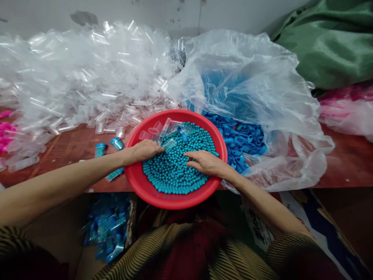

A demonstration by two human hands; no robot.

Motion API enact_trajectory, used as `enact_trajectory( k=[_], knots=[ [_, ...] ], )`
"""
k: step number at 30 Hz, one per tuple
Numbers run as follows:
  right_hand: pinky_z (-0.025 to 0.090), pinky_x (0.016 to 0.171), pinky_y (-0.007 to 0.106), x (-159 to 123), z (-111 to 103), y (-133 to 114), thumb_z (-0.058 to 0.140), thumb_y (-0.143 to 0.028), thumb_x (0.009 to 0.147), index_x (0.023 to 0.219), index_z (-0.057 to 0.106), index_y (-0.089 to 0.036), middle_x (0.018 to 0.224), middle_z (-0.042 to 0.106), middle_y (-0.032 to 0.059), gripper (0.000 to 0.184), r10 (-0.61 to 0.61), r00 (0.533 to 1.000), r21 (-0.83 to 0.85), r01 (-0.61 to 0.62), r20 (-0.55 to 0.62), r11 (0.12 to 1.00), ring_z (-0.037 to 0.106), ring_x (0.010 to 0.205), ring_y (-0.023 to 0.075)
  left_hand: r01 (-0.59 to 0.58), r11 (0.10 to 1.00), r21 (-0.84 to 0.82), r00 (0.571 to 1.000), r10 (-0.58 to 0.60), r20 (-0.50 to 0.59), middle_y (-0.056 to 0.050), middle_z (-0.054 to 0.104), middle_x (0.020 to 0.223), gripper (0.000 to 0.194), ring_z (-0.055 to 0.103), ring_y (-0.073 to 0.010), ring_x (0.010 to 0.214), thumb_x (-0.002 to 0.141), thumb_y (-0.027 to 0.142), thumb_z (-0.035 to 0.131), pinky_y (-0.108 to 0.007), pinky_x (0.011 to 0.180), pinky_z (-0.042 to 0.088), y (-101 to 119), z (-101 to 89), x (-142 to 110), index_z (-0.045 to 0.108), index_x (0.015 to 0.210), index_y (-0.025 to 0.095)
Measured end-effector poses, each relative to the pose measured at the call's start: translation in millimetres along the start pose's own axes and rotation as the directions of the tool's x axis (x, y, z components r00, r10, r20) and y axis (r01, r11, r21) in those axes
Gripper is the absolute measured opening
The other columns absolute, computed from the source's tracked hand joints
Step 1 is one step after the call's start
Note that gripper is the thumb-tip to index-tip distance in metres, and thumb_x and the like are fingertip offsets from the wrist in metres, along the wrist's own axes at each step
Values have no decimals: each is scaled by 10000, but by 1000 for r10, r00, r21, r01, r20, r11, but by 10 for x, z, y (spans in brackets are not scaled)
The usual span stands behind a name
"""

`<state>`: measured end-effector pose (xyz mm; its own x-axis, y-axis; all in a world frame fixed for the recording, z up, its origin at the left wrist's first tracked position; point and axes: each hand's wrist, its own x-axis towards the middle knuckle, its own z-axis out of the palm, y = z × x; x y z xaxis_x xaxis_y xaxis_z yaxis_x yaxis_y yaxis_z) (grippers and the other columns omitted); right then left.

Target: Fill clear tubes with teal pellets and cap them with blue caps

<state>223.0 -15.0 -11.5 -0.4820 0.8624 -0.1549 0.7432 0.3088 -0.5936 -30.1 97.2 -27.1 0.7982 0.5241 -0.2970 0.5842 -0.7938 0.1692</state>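
Note:
A red plastic basin (175, 202) holds a bed of small turquoise beads (175, 175), with several clear plastic tubes (165, 128) lying on them at the far left. My left hand (145, 150) reaches over the basin's left rim, its fingers closed at the end of a clear tube (169, 145) just above the beads. Over the right part of the beads is my right hand (205, 162), thumb and forefinger apart, with nothing visible between them. A small blue piece (184, 137) rests among the beads near the tubes.
Clear tubes are heaped (72, 77) along the wall. Blue caps (241, 140) spill from a clear plastic bag (262, 77) at right. Bead-filled tubes (100, 149) lie left of the basin. Below the table edge, a box (109, 225) holds more blue-capped tubes. Green fabric (329, 42) sits back right.

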Motion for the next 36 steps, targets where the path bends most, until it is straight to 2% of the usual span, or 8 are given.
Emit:
enact_trajectory(
  k=[4, 8, 13, 17, 21, 25, 30, 36],
  knots=[
    [457, 832, 328, -13, -33, 9, 533, -288, 880, 1230, 562, -179, 1059, 688, 85, 368, 7, 999, 24, -6, -43, 1000, 628, 1000, 219, 99, 988, -116, 983, -79, 169, -15, 623, 623, 142, 546, -151, 593, 658, 162, 626, -229, 566, 359, 114, -79, 143, 691, 782, 187],
    [458, 811, 312, -22, -54, 32, 531, -280, 882, 1250, 552, -157, 1034, 694, 93, 389, 7, 998, 42, -4, -69, 999, 638, 957, 203, 315, 880, -355, 917, -186, 353, 41, 501, 426, 83, 462, -114, 480, 508, 203, 722, -208, 487, 296, 339, -65, 299, 640, 516, 201],
    [456, 815, 307, -23, -66, 28, 535, -263, 879, 1252, 552, -147, 1032, 695, 91, 390, -3, 997, 77, 8, -75, 997, 639, 937, 196, 420, 788, -450, 896, -281, 344, 40, 455, 392, 162, 397, -105, 457, 487, 245, 737, -225, 478, 250, 624, 97, 411, 590, 442, 195],
    [455, 824, 314, 1, -90, 22, 530, -233, 877, 1247, 558, -151, 1036, 693, 91, 380, -15, 998, 83, 20, -68, 996, 634, 949, 197, 485, 651, -585, 875, -362, 322, 36, 406, 401, 221, 395, -111, 477, 559, 227, 686, -239, 497, 269, 850, 273, 537, 516, 428, 177],
    [465, 817, 321, 8, -130, 58, 509, -188, 873, 1237, 567, -146, 1043, 690, 95, 370, 20, 992, 111, -6, -128, 994, 636, 930, 189, 458, 443, -771, 879, -354, 319, 44, 400, 455, 236, 391, -100, 463, 657, 313, 633, -238, 476, 309, 983, 308, 614, 496, 530, 168],
    [464, 855, 333, -34, -151, 103, 482, -175, 881, 1231, 568, -151, 1102, 668, 98, 361, 48, 980, 143, -21, -195, 990, 625, 964, 181, 372, 238, -897, 909, -290, 300, 39, 467, 563, 336, 467, -94, 510, 695, 480, 622, -215, 479, 373, 933, 199, 557, 520, 697, 161],
    [442, 908, 377, -57, -95, 119, 544, -185, 851, 1258, 536, -141, 1154, 634, 122, 409, 48, 987, 57, -40, -153, 998, 596, 1023, 205, 324, -192, -926, 924, -146, 354, 18, 572, 726, 445, 620, -131, 553, 632, 472, 732, -218, 462, 452, 841, 129, 424, 503, 878, 180],
    [432, 901, 356, -28, -88, 78, 522, -144, 843, 1309, 495, -174, 1126, 643, 86, 468, -28, 998, 166, 36, -51, 985, 594, 995, 190, 255, -274, -927, 955, -80, 286, 21, 605, 713, 436, 608, -105, 513, 633, 289, 773, -195, 436, 469, 899, 98, 281, 515, 967, 181]
  ],
)
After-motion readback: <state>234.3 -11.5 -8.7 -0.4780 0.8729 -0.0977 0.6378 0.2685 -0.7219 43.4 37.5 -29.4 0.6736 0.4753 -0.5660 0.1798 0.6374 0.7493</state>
